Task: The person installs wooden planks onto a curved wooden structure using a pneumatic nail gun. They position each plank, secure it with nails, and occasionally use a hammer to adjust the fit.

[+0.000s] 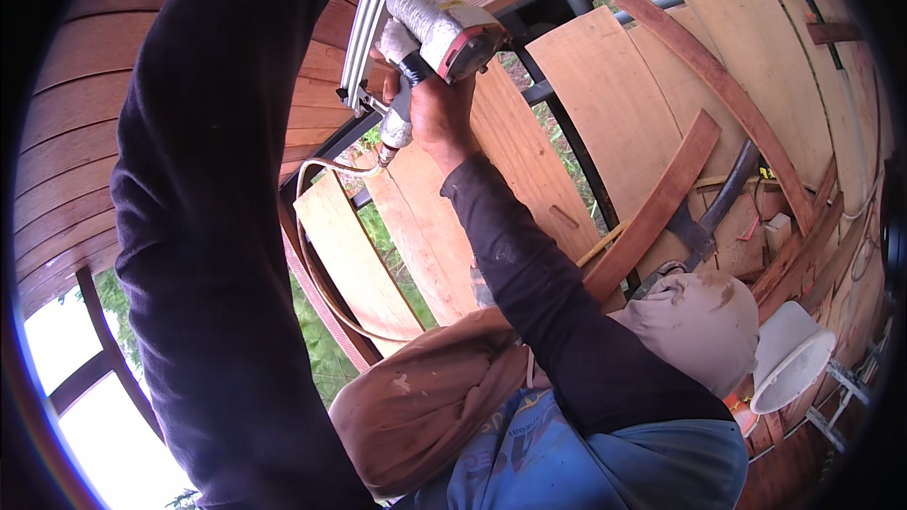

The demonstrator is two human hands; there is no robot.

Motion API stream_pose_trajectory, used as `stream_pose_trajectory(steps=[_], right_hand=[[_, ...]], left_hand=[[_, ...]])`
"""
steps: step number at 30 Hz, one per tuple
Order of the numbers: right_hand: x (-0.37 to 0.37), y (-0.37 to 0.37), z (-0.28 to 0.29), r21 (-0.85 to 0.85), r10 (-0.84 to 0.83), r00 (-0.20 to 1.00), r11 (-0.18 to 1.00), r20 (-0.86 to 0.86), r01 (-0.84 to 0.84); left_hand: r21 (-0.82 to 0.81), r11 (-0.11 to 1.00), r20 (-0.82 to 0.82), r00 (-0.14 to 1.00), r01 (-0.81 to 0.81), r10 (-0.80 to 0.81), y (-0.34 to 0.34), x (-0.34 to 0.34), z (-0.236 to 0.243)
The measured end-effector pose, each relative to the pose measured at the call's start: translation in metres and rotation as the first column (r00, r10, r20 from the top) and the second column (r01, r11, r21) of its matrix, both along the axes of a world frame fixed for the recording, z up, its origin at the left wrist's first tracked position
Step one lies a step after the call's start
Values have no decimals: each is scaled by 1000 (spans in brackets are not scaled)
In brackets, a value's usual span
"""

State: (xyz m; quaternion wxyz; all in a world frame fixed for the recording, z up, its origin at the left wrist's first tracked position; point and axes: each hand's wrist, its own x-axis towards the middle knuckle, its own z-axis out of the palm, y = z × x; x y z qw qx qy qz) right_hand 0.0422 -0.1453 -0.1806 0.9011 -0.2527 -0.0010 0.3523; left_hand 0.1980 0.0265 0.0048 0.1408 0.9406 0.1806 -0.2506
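- While the right hand [436, 118] is raised overhead, it is wrapped tightly round the handle of a grey nail gun [444, 24], fingers fully closed on the grip; whether a finger sits on the trigger I cannot tell.
- The nail gun's nose points at the curved plank wall [76, 132], near its upper edge where the boards meet the dark metal frame [567, 132], and its long pale magazine [364, 38] lies almost against the wood.
- A thin air hose [316, 255] drops from the handle and loops down past the loose pale boards [614, 104] leaning on the frame.
- The left arm's dark sleeve [208, 227] rises along the wall and passes out at the top edge, so that hand is unseen and its grip cannot be judged.
- Below, someone in a pale hood [699, 321] and a blue shirt crouches beside a white bowl [789, 354].
- As I read it, the fastening step is under way: a board is being pinned to the wall.
- Next would need the nose pressed square and flat on the board, and the hose kept clear of the frame.
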Motion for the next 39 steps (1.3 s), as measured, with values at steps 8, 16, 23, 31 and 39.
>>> stream_pose_trajectory(steps=[8, 16, 23, 31, 39], right_hand=[[0, 1, 0, -1, -4, 999, 1000, 40, 4], [-1, 4, -7, 7, 1, 993, 1000, 121, -2], [7, -1, 5, -128, 65, 992, 991, 112, -50], [2, 17, -17, -222, -72, 929, 962, 363, 161], [-1, 18, -26, -341, 38, 927, 935, 374, 99]], left_hand=[[26, 996, 30, 996, -83, 82, 9, 4, -10], [19, 1000, 71, 997, 1, -3, -1, -8, 1], [284, 958, 34, 998, 36, -48, 2, 4, -11], [159, 987, 102, 994, 32, -49, -7, -7, -5], [245, 969, 55, 997, 33, -48, -5, 1, -7]])
